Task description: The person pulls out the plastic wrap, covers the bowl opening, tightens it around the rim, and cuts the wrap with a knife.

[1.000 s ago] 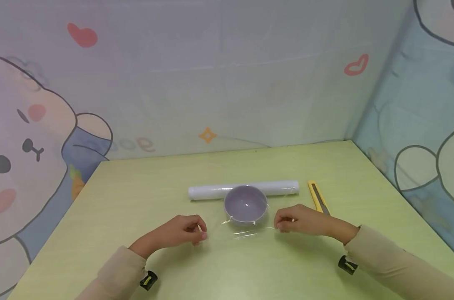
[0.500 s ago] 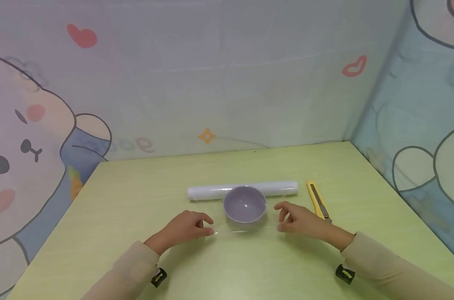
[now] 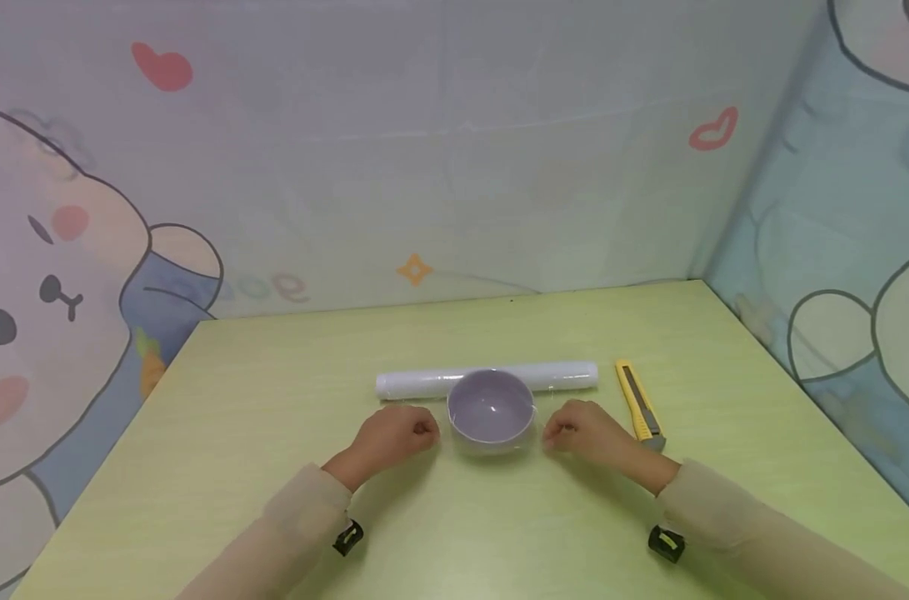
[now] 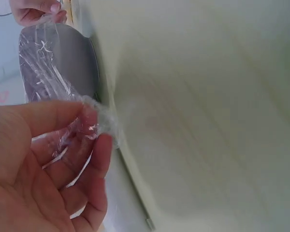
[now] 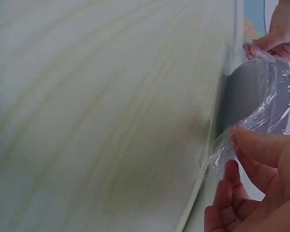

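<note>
A purple bowl [image 3: 491,407] stands on the table with clear plastic wrap [image 4: 53,72] stretched over its mouth and gathered at the sides. At the bowl's left, my left hand [image 3: 396,437] pinches one edge of the wrap between thumb and fingers. On the other side my right hand [image 3: 585,433] pinches the opposite edge; in the right wrist view the crinkled plastic wrap [image 5: 266,108] runs from its thumb up across the bowl [image 5: 241,92]. Directly behind the bowl lies a white roll of plastic wrap [image 3: 417,383].
A yellow utility knife [image 3: 637,400] lies right of the bowl, close to my right forearm. The light green table [image 3: 274,358] ends at a printed cloth backdrop [image 3: 454,167] at the back.
Both hands have moved in nearer the bowl's sides and slightly away from me, drawing the wrap's front edge in from in front of the bowl. Bowl, roll and knife stay put.
</note>
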Demonstrator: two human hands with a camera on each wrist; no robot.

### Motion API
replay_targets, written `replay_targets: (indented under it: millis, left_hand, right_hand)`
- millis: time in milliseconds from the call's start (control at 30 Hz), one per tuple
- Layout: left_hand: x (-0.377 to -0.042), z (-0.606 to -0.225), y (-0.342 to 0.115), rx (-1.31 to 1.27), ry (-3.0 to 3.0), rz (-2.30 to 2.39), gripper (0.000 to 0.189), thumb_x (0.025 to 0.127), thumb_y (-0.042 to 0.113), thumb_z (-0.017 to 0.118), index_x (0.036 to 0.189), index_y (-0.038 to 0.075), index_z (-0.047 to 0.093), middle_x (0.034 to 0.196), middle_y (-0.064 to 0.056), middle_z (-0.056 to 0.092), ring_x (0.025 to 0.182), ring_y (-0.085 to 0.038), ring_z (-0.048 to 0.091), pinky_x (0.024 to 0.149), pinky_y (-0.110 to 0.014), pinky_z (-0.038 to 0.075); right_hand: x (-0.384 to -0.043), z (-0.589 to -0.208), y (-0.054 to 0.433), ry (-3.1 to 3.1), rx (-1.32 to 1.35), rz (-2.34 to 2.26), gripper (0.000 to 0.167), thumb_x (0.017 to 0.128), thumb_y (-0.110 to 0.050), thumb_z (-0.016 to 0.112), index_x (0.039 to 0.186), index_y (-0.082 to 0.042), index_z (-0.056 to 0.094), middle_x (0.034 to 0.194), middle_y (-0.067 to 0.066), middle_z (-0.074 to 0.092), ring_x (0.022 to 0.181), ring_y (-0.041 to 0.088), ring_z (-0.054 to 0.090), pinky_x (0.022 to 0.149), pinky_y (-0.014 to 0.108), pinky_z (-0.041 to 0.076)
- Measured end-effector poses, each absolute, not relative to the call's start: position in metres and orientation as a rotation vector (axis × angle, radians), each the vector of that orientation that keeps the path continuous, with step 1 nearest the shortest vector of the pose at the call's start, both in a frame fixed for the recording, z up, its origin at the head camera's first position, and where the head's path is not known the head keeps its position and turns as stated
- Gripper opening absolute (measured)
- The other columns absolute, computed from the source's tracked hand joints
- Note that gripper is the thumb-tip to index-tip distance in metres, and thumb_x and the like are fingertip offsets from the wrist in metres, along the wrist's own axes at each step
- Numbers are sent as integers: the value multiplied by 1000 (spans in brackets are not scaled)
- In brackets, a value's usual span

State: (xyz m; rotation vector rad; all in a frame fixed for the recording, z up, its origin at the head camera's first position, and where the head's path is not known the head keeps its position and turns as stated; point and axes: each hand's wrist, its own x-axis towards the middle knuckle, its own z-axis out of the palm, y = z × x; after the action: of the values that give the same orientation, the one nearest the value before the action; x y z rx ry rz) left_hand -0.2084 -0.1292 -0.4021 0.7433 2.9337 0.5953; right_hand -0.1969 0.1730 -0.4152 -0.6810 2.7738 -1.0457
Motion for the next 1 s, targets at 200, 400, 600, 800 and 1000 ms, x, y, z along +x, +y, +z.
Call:
replay_targets:
  millis: [200, 400, 600, 800, 1000]
  left_hand:
    - [-214, -409, -119, 512, 2913, 856, 5, 80, 14, 66, 82, 13, 70, 85, 1, 70, 81, -12, 62, 73, -26, 48]
    - [-218, -414, -113, 409, 2861, 1058, 9, 79, 10, 66, 87, 8, 72, 88, -5, 71, 83, -15, 62, 75, -28, 50]
    - [-223, -419, -110, 334, 2755, 1242, 18, 81, 10, 65, 97, 4, 71, 94, -10, 70, 83, -16, 60, 74, -27, 49]
    - [-223, -420, -104, 306, 2596, 1501, 20, 77, 2, 62, 95, -4, 69, 95, -15, 69, 82, -11, 56, 76, -25, 46]
    - [-220, -417, -100, 209, 2293, 1739, 27, 80, -7, 51, 104, -16, 59, 98, -18, 62, 81, -9, 53, 80, -27, 48]
  right_hand:
    - [-203, -418, 167, 2687, -536, -1109, 6, 86, -14, 62, 85, -9, 66, 77, 1, 62, 70, 10, 51, 63, 26, 43]
    - [-208, -419, 160, 2688, -452, -1170, 8, 83, -12, 62, 85, -5, 66, 78, 3, 64, 67, 10, 51, 58, 25, 44]
    - [-214, -424, 155, 2749, -399, -1191, 9, 81, -10, 63, 81, -1, 65, 85, 11, 66, 70, 12, 53, 61, 24, 44]
    - [-218, -427, 151, 2659, -299, -1311, 14, 77, -9, 66, 85, 2, 64, 84, 11, 63, 75, 14, 53, 66, 25, 44]
    - [-218, -429, 142, 2468, -185, -1512, 14, 72, 3, 61, 84, 8, 55, 82, 11, 59, 74, 12, 56, 70, 26, 52]
